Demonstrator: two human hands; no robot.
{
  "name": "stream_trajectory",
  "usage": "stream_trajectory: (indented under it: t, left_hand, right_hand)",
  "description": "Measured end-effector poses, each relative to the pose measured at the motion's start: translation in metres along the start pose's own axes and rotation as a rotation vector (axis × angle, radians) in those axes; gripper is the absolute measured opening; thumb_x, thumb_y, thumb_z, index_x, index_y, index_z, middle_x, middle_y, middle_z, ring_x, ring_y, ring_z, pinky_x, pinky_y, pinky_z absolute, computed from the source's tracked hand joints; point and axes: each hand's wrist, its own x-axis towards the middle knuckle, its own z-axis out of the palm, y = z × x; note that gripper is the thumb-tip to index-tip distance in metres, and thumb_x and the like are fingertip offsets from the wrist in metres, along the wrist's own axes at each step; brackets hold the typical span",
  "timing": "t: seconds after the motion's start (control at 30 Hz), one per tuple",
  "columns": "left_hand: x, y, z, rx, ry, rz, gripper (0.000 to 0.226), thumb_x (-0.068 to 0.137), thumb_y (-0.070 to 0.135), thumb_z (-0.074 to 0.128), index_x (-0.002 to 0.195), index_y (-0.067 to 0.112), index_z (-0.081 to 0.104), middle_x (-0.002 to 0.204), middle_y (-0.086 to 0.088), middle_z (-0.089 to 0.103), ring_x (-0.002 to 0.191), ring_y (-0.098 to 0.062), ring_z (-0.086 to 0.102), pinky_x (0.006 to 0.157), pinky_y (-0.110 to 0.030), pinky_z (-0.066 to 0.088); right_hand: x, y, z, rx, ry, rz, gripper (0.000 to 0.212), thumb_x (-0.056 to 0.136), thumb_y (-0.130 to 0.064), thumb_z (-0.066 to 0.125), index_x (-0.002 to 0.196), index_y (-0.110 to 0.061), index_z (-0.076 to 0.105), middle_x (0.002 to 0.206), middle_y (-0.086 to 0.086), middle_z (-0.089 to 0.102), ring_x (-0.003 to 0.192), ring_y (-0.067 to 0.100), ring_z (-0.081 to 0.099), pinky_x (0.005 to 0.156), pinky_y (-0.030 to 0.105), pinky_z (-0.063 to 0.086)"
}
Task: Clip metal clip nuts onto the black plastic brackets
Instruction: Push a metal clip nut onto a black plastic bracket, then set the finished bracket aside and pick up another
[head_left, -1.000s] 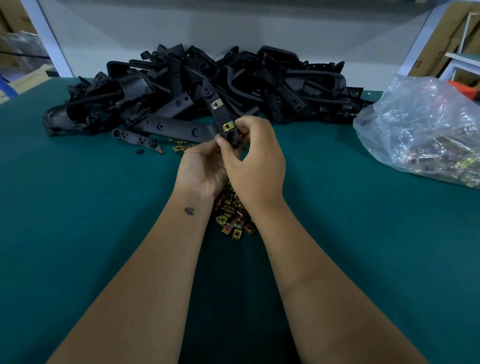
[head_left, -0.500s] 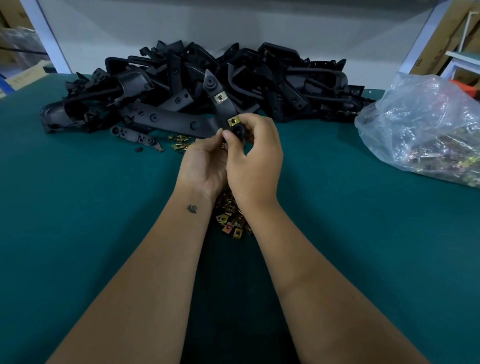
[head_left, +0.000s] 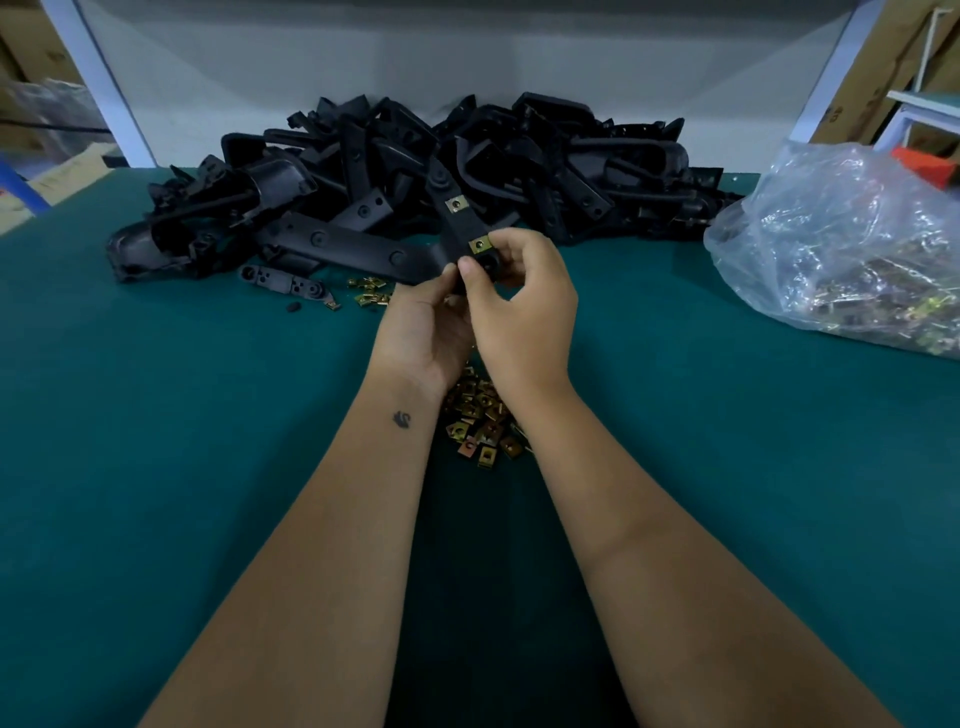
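From the head view, both the left hand (head_left: 423, 332) and right hand (head_left: 519, 306) grip a bracket (head_left: 462, 236) above the desk (head_left: 156, 441), raised slightly from a second ago, its second nut (head_left: 480, 244) now seated, so this bracket looks nearly finished.

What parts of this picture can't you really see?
Head view only:
- Bracket lower end: covered by both hands, left hand, right hand.
- Loose clip nuts: partly under the wrists.
- Bag contents: blurred by crinkled plastic, cut off at right edge.
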Motion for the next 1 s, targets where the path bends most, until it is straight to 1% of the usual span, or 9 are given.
stream_trajectory:
  t: [0.13,0.3,0.43,0.5,0.57,0.67,0.77,0.9,1.0]
  left_hand:
    - [-0.01,-0.006,0.005,0.003,0.053,0.014,0.04,0.098,0.0,0.05,0.139,-0.001,0.05,0.126,-0.018,0.064,0.117,-0.032,0.062,0.099,-0.041,0.053]
    - [-0.032,-0.024,0.026,0.168,0.077,-0.092,0.036,0.097,0.009,0.053,0.132,0.004,0.059,0.123,-0.019,0.067,0.111,-0.032,0.067,0.07,-0.032,0.058]
    - [-0.049,-0.045,0.053,0.312,0.046,-0.037,0.016,0.094,0.009,0.059,0.11,0.01,0.064,0.099,-0.009,0.072,0.083,-0.021,0.069,0.066,-0.031,0.056]
    - [-0.056,-0.054,0.067,0.348,0.026,0.02,0.024,0.094,0.008,0.06,0.118,0.009,0.059,0.091,-0.003,0.067,0.074,-0.017,0.063,0.06,-0.028,0.054]
    - [-0.064,-0.065,0.081,0.354,-0.016,0.026,0.056,0.095,0.011,0.061,0.146,0.019,0.04,0.111,-0.005,0.063,0.075,-0.018,0.06,0.058,-0.026,0.053]
    - [-0.085,-0.09,0.105,0.447,-0.146,-0.02,0.071,0.096,0.017,0.061,0.154,0.034,0.023,0.136,-0.006,0.055,0.093,-0.023,0.065,0.061,-0.025,0.054]
    - [-0.117,-0.132,0.136,0.494,-0.273,-0.049,0.061,0.097,0.015,0.058,0.15,0.029,0.031,0.136,-0.002,0.056,0.106,-0.024,0.065,0.067,-0.024,0.056]
    - [-0.178,-0.205,0.171,0.492,-0.486,-0.121,0.05,0.099,0.008,0.053,0.142,0.028,0.037,0.11,0.003,0.063,0.089,-0.015,0.066,0.072,-0.022,0.055]
    - [-0.227,-0.259,0.186,0.536,-0.606,-0.23,0.058,0.099,0.006,0.054,0.147,0.029,0.029,0.105,0.003,0.064,0.092,-0.018,0.068,0.073,-0.024,0.057]
  right_hand:
    - [-0.002,-0.006,-0.01,0.052,-0.045,0.153,0.021,0.086,-0.018,0.07,0.106,-0.018,0.065,0.102,-0.007,0.065,0.096,0.003,0.059,0.085,0.015,0.047]
    - [-0.014,-0.009,-0.035,0.211,0.049,0.381,0.009,0.089,-0.016,0.067,0.097,-0.02,0.066,0.088,-0.011,0.066,0.079,-0.002,0.06,0.068,0.009,0.045]
    - [-0.017,-0.012,-0.079,0.257,0.186,0.416,0.008,0.091,-0.014,0.064,0.098,-0.017,0.064,0.087,-0.007,0.064,0.078,0.004,0.059,0.072,0.016,0.047]
    - [-0.019,-0.012,-0.11,0.262,0.249,0.42,0.007,0.091,-0.012,0.064,0.095,-0.017,0.062,0.083,-0.005,0.06,0.074,0.006,0.055,0.072,0.02,0.047]
    - [-0.021,-0.01,-0.145,0.246,0.308,0.427,0.006,0.089,-0.011,0.066,0.09,-0.015,0.062,0.079,-0.002,0.057,0.071,0.01,0.051,0.072,0.03,0.046]
    - [-0.031,-0.009,-0.204,0.207,0.387,0.409,0.005,0.087,-0.008,0.068,0.085,-0.011,0.063,0.075,0.001,0.055,0.07,0.012,0.048,0.068,0.028,0.042]
    - [-0.048,-0.009,-0.265,0.171,0.553,0.401,0.009,0.087,-0.005,0.068,0.084,-0.012,0.062,0.076,0.001,0.055,0.07,0.01,0.047,0.068,0.024,0.041]
    - [-0.083,-0.005,-0.34,0.115,0.902,0.407,0.011,0.088,-0.007,0.067,0.095,-0.013,0.061,0.079,-0.008,0.057,0.062,-0.004,0.05,0.064,0.008,0.041]
    - [-0.12,-0.002,-0.391,0.091,1.218,0.383,0.023,0.089,-0.01,0.067,0.109,-0.017,0.059,0.092,-0.016,0.057,0.076,-0.006,0.058,0.066,0.004,0.042]
